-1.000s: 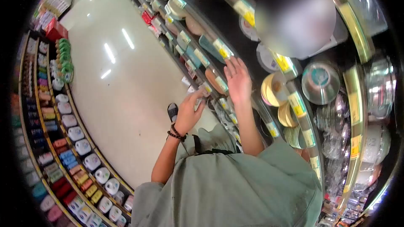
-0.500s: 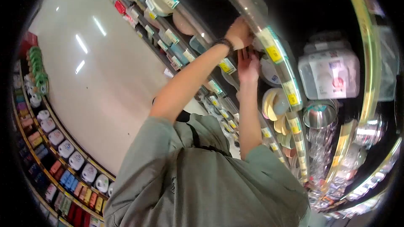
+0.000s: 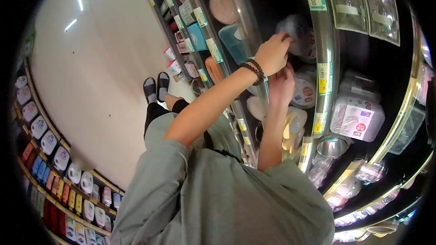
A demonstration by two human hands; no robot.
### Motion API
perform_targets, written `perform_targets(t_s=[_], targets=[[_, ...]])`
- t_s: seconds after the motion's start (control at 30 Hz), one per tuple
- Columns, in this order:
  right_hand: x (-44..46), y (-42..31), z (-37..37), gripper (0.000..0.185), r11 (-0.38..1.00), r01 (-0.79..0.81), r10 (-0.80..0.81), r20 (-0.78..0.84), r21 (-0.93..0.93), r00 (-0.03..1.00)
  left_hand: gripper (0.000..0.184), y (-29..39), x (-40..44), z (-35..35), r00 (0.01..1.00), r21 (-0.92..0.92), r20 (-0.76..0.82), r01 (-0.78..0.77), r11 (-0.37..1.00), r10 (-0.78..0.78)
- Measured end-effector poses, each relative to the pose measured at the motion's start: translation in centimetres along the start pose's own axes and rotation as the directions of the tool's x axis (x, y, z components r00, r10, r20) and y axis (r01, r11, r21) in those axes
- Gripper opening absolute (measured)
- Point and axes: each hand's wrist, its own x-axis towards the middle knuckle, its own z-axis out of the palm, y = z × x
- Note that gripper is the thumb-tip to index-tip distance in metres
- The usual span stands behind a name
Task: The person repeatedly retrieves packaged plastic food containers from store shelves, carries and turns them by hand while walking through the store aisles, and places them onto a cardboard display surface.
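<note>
The clear plastic container sits on the dark shelf behind the clear price rail, just beyond the fingertips of the left hand, with a round container with a printed label near it on the right hand's side. The left hand, a dark beaded bracelet at its wrist, reaches in with fingers bent and partly spread; the right hand is half curled just beside it, near the round container. The spot is blurred and shadowed, so I cannot tell whether either of the hands has hold of anything. Judging by its see-through walls, the container is probably light and fairly stiff, smooth enough to slip, and liable to crack if squeezed hard. The sounder hold would be both side walls low down, one hand to each, rather than the lid alone, which might lift away
</note>
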Motion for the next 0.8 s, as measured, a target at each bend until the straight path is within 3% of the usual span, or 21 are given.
perform_targets(t_s=[0.17, 0.23, 0.37, 0.4, 0.5, 0.57, 0.63, 0.7, 0.8], targets=[[1.2, -0.4, 0.7, 0.046, 0.997, -0.049, 0.06, -0.181, 0.066, 0.982, 0.054, -0.3, 0.8, -0.3, 0.973, 0.04, -0.225, -0.048, 0.998, 0.055], [3.6, -1.4, 1.2, 0.051, 0.993, 0.018, 0.004, -0.182, 0.119, 0.983, 0.064, -0.6, 2.3, -0.1, 0.983, 0.033, -0.183, -0.024, 0.999, 0.03], [6.9, -2.0, 1.9, 0.053, 0.997, 0.075, -0.076, -0.054, -0.022, 0.996, 0.071, -1.2, 4.2, -0.1, 0.996, 0.006, -0.039, 0.076, 0.997, -0.076], [6.9, -1.8, 2.4, 0.05, 0.989, 0.1, -0.107, -0.053, -0.113, 0.993, 0.071, -1.1, 4.1, -0.4, 0.997, 0.024, -0.009, 0.081, 0.996, -0.081], [5.5, -1.7, 3.4, 0.049, 0.998, 0.042, -0.05, -0.145, -0.057, 0.988, 0.068, -0.5, 3.4, -1.9, 0.996, 0.017, -0.047, 0.073, 0.997, -0.072], [2.1, -1.3, 4.5, 0.046, 0.993, 0.111, -0.113, -0.065, -0.043, 0.991, 0.067, -0.1, 2.0, -3.6, 0.989, 0.002, -0.144, -0.015, 1.0, 0.016], [-1.3, -1.2, 5.7, 0.046, 0.992, 0.119, -0.119, 0.002, -0.031, 0.993, 0.064, 1.7, -0.5, -6.3, 0.969, -0.143, -0.243, -0.089, 0.986, 0.053], [-6.3, -1.0, 8.9, 0.049, 0.982, 0.144, -0.131, 0.112, -0.119, 0.985, 0.061, 3.1, -3.8, -9.1, 0.926, -0.204, -0.368, -0.161, 0.966, 0.076], [-12.1, 1.3, 10.5, 0.052, 0.979, 0.128, -0.083, 0.259, -0.16, 0.962, 0.057, 3.6, -10.2, -13.7, 0.874, -0.395, -0.47, -0.083, 0.915, -0.124]])
